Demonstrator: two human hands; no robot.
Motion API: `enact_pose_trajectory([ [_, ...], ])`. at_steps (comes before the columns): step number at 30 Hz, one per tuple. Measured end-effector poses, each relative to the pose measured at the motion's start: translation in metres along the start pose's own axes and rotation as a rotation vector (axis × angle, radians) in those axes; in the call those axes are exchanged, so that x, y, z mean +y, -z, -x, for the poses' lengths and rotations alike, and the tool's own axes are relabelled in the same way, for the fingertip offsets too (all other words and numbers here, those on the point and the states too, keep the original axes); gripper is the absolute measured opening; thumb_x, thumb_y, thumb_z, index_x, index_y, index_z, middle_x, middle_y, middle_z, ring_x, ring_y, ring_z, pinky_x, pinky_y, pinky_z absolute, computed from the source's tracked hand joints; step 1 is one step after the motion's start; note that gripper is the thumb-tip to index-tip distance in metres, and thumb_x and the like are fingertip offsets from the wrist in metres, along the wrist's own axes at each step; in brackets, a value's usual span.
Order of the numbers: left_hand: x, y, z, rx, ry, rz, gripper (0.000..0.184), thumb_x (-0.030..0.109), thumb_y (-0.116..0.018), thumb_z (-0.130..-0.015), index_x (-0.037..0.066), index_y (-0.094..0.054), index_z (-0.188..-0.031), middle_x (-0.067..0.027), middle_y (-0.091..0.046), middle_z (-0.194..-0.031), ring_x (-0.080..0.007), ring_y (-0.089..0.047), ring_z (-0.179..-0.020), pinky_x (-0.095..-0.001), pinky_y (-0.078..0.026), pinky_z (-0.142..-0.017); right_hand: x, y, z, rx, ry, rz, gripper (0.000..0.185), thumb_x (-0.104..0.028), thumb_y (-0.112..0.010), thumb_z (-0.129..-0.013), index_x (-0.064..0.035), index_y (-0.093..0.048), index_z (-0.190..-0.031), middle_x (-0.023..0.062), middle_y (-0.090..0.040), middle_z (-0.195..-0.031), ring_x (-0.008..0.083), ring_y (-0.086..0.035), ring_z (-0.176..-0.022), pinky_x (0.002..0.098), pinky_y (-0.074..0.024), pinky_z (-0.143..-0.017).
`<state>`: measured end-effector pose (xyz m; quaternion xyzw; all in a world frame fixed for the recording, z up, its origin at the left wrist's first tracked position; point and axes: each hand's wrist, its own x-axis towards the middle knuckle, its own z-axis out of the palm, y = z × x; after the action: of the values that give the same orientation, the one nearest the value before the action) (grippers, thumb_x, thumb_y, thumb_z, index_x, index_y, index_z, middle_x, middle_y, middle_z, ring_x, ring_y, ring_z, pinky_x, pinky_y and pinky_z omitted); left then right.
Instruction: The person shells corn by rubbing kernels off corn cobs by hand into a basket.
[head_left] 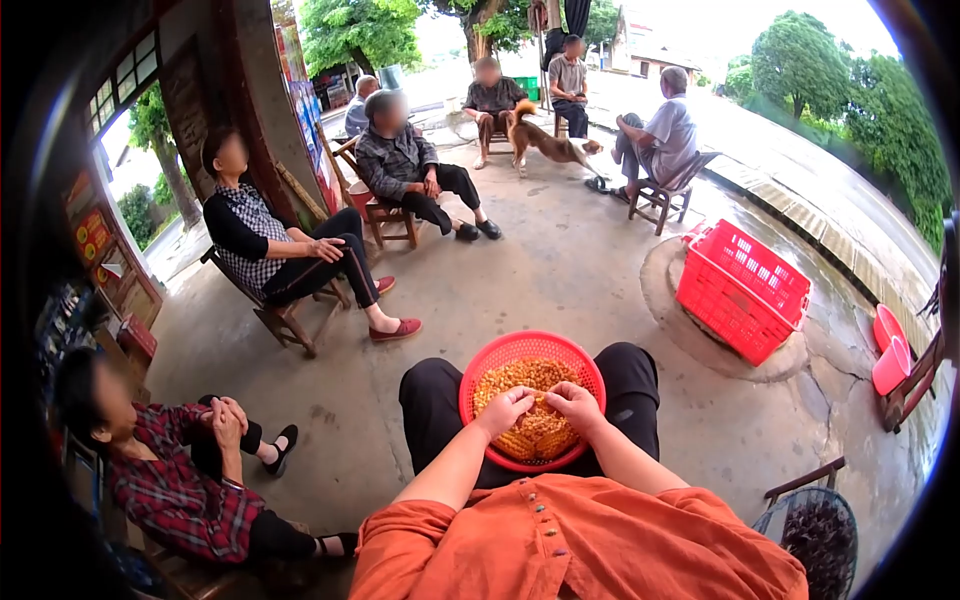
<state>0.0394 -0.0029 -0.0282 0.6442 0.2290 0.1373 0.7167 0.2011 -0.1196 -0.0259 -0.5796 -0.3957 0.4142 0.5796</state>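
Note:
A round red basket (588, 372) rests on my lap between my knees. Loose orange-yellow corn kernels (525, 374) fill its far part, and several corn cobs (540, 438) lie in the near part. Over the middle of the basket, my left hand (507, 408) and my right hand (573, 402) come close together. Both have their fingers pinched at something small between them, which is too small and hidden to name.
Several people sit on chairs to the left and ahead, near a brown and white dog (548, 145). Right of centre stands a red crate (745, 290). Pink basins (890, 365) are at the far right, and a dark-filled basket (820, 530) is at the lower right.

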Motion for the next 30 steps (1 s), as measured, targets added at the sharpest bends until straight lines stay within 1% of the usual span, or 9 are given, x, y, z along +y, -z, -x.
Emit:
enact_pose_trajectory([
  [2,0.003,0.000,0.003,-0.001,0.012,-0.007,0.018,0.021,-0.053,-0.096,0.010,-0.061,-0.107,0.0052,-0.057,-0.081,-0.0025,-0.046,-0.062,-0.0187,-0.038,-0.055,-0.011,-0.001,0.004,-0.048,-0.134,-0.082,0.018,-0.021,-0.064,-0.091,-0.0034,-0.062,-0.094,0.0006,-0.062,-0.082,0.0087,-0.057,-0.074,0.0229,-0.0463,-0.069],
  [6,-0.003,0.000,0.002,0.020,0.003,-0.050,0.020,0.022,-0.052,-0.096,0.009,-0.061,-0.108,0.0050,-0.057,-0.081,-0.0024,-0.046,-0.061,-0.0186,-0.037,-0.055,0.001,0.001,-0.001,-0.082,-0.152,-0.126,0.019,-0.021,-0.063,-0.091,-0.0026,-0.062,-0.096,0.0026,-0.064,-0.085,0.0103,-0.059,-0.073,0.0244,-0.0483,-0.069],
  [12,-0.005,0.001,0.001,0.011,0.020,0.015,0.024,0.022,-0.051,-0.097,0.008,-0.061,-0.114,0.0038,-0.058,-0.084,-0.0037,-0.048,-0.065,-0.0191,-0.040,-0.057,0.002,0.004,0.000,-0.101,-0.179,-0.194,0.018,-0.018,-0.065,-0.089,-0.0024,-0.062,-0.098,0.0032,-0.065,-0.086,0.0109,-0.061,-0.075,0.0248,-0.0499,-0.071],
  [18,-0.005,0.001,0.000,0.028,0.013,-0.091,0.024,0.021,-0.052,-0.096,0.006,-0.062,-0.111,0.0023,-0.060,-0.084,-0.0050,-0.052,-0.072,-0.0201,-0.043,-0.063,0.007,0.005,-0.002,-0.087,-0.236,-0.236,0.013,-0.012,-0.065,-0.087,-0.0033,-0.061,-0.096,0.0040,-0.065,-0.084,0.0118,-0.062,-0.071,0.0242,-0.0513,-0.069],
  [20,-0.009,0.000,-0.002,0.040,-0.026,-0.170,0.023,0.020,-0.052,-0.096,0.004,-0.063,-0.109,-0.0007,-0.062,-0.085,-0.0080,-0.056,-0.078,-0.0229,-0.046,-0.069,0.006,0.005,-0.002,-0.084,-0.257,-0.246,0.012,-0.011,-0.065,-0.087,-0.0038,-0.061,-0.094,0.0043,-0.065,-0.083,0.0120,-0.062,-0.070,0.0242,-0.0516,-0.068],
  [21,-0.008,-0.001,-0.001,0.040,-0.026,-0.170,0.023,0.020,-0.052,-0.096,0.004,-0.063,-0.109,-0.0007,-0.062,-0.085,-0.0080,-0.056,-0.078,-0.0229,-0.046,-0.069,0.004,0.004,-0.002,-0.075,-0.284,-0.242,0.011,-0.011,-0.065,-0.086,-0.0040,-0.060,-0.094,0.0042,-0.065,-0.083,0.0121,-0.062,-0.070,0.0243,-0.0518,-0.067],
  [23,-0.006,-0.004,0.000,0.062,-0.107,-0.305,0.024,0.019,-0.053,-0.096,0.001,-0.063,-0.108,-0.0048,-0.065,-0.091,-0.0118,-0.058,-0.085,-0.0262,-0.047,-0.077,0.004,0.004,-0.002,-0.066,-0.311,-0.239,0.011,-0.010,-0.065,-0.086,-0.0043,-0.059,-0.093,0.0042,-0.065,-0.082,0.0122,-0.062,-0.069,0.0243,-0.0519,-0.066],
  [26,-0.007,-0.005,-0.001,0.055,-0.111,-0.316,0.023,0.018,-0.053,-0.095,0.000,-0.063,-0.107,-0.0072,-0.066,-0.095,-0.0138,-0.059,-0.089,-0.0276,-0.046,-0.082,0.008,0.004,-0.004,-0.065,-0.324,-0.218,0.012,-0.009,-0.066,-0.084,-0.0046,-0.058,-0.092,0.0043,-0.064,-0.080,0.0124,-0.062,-0.069,0.0243,-0.0521,-0.064],
  [30,-0.009,-0.005,-0.002,0.047,-0.099,-0.303,0.023,0.018,-0.053,-0.096,0.001,-0.063,-0.106,-0.0075,-0.066,-0.095,-0.0134,-0.059,-0.089,-0.0274,-0.046,-0.082,0.006,0.002,-0.003,-0.055,-0.287,-0.135,0.012,-0.007,-0.066,-0.083,-0.0039,-0.058,-0.092,0.0042,-0.063,-0.079,0.0126,-0.062,-0.068,0.0243,-0.0520,-0.062],
])
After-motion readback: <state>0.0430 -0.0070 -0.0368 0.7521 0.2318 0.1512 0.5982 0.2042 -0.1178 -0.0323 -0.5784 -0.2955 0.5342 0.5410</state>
